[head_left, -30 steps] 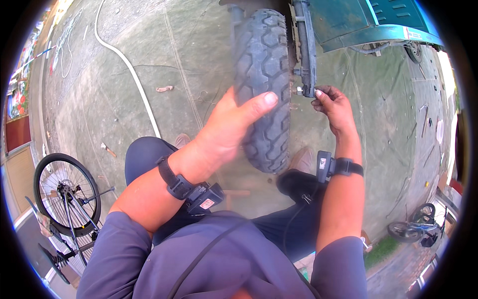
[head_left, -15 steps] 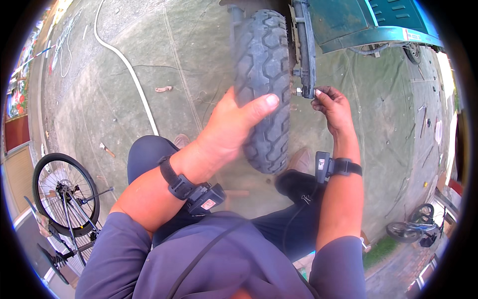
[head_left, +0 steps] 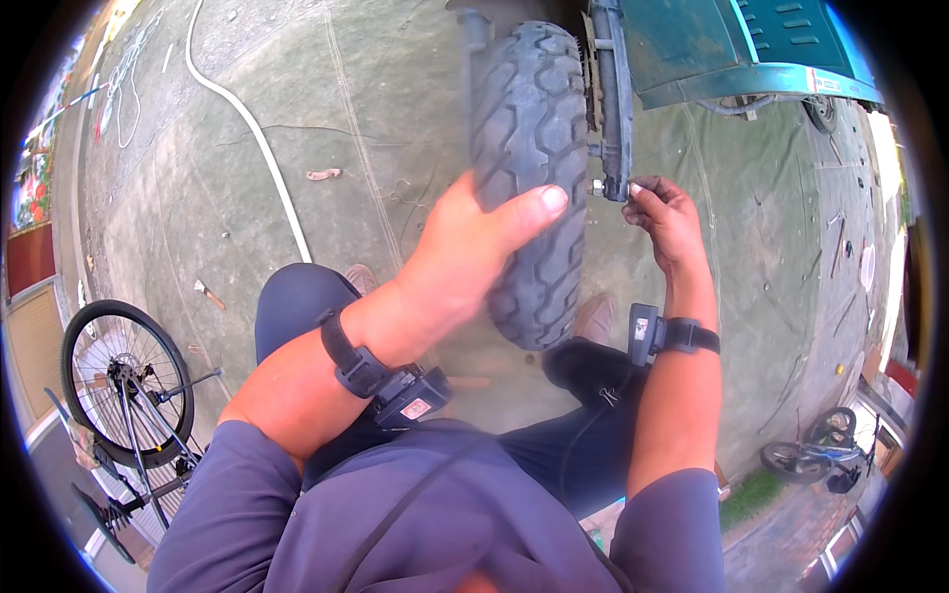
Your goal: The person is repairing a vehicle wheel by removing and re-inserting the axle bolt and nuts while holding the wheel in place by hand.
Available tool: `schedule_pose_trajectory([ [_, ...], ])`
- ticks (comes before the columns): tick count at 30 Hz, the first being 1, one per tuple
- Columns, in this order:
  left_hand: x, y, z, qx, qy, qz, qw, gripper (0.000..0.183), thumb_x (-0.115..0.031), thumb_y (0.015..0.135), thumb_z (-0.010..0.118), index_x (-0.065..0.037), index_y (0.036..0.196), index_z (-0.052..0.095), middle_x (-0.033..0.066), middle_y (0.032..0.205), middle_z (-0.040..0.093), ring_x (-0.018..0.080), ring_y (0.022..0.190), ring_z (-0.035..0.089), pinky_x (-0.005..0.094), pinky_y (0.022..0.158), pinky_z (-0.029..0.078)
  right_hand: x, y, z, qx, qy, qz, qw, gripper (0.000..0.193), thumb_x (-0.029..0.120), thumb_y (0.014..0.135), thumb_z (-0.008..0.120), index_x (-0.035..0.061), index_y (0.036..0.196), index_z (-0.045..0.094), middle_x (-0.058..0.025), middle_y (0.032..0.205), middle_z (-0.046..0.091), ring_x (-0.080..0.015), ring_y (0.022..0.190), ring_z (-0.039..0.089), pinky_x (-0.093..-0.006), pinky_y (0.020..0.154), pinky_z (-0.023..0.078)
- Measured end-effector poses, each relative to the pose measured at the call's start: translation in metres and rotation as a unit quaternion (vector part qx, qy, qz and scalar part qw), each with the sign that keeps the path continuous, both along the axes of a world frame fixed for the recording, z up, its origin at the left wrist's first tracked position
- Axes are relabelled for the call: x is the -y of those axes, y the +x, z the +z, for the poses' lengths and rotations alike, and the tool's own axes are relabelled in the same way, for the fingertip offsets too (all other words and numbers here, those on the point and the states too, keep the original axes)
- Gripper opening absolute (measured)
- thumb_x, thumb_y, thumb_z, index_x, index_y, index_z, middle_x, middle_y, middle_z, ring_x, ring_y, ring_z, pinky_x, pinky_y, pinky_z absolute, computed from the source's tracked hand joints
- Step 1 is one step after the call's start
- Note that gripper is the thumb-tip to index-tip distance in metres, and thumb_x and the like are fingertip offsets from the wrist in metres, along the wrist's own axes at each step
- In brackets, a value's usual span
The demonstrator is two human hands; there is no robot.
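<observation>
A black knobbly tyre [head_left: 539,109] stands upright in front of me, its wheel beside a dark metal frame arm [head_left: 615,99]. My left hand [head_left: 470,242] grips the tyre's left side, thumb laid across the tread and the other fingers hidden behind it. Between the wheel and the arm's lower end, a short shiny axle or bolt section [head_left: 597,186] shows. At the outer side of that end is my right hand [head_left: 667,217], thumb and fingers pinched together with darkened fingertips. Whatever they hold is too small or hidden to make out.
A teal metal vehicle body [head_left: 712,79] lies beyond the arm at right. A bicycle wheel [head_left: 127,381] stands at left, and another bike [head_left: 816,455] at far right. A white hose [head_left: 259,138] and a small hammer [head_left: 210,294] lie on the green ground sheet.
The tyre and my left hand on it have shifted slightly to the right. My right hand stays pinched at the frame arm's end, a little lower in the view.
</observation>
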State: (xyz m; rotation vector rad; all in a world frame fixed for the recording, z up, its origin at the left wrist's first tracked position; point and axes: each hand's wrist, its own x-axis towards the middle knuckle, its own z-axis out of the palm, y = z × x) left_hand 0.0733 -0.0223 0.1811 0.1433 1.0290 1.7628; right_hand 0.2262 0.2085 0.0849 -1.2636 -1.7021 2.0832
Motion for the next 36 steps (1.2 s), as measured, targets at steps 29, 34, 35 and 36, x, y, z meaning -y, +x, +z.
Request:
schedule_pose_trajectory([
  [29,0.042,-0.029,-0.015,-0.097,-0.151,-0.009,0.984,0.073,-0.054,0.095,0.052,0.004,0.138,0.043,0.0177,0.124,0.058,0.023,0.114,0.056,0.0366,0.098,0.043,0.033,-0.02,0.028,0.056,0.074,-0.015,0.996,0.068,0.045,0.091,0.065,-0.0002,0.138,0.045,-0.0137,0.13,0.055,-0.0215,0.118,0.053,-0.0374,0.089,0.048],
  [34,0.1,-0.046,-0.063,-0.091,-0.275,0.067,0.955,0.066,-0.049,0.098,0.047,0.006,0.135,0.044,0.0194,0.121,0.06,0.0248,0.111,0.059,0.0377,0.097,0.043,0.052,-0.02,0.04,0.095,0.125,-0.008,0.988,0.071,0.046,0.09,0.065,-0.0001,0.139,0.043,-0.0141,0.13,0.055,-0.0256,0.118,0.054,-0.039,0.092,0.046],
  [35,0.111,-0.044,-0.072,-0.087,-0.295,0.07,0.949,0.065,-0.048,0.099,0.047,0.006,0.135,0.045,0.0193,0.121,0.06,0.0246,0.111,0.059,0.0374,0.096,0.043,0.055,-0.019,0.04,0.088,0.123,-0.013,0.988,0.07,0.045,0.091,0.065,-0.0002,0.139,0.043,-0.0149,0.13,0.054,-0.027,0.12,0.052,-0.0397,0.093,0.046],
  [36,0.119,-0.041,-0.078,-0.084,-0.303,0.073,0.947,0.064,-0.048,0.099,0.046,0.006,0.134,0.045,0.0191,0.121,0.06,0.0248,0.11,0.059,0.0374,0.096,0.043,0.057,-0.018,0.04,0.084,0.124,-0.014,0.989,0.07,0.045,0.091,0.065,-0.0003,0.139,0.043,-0.0148,0.13,0.054,-0.0269,0.12,0.052,-0.0397,0.093,0.046],
])
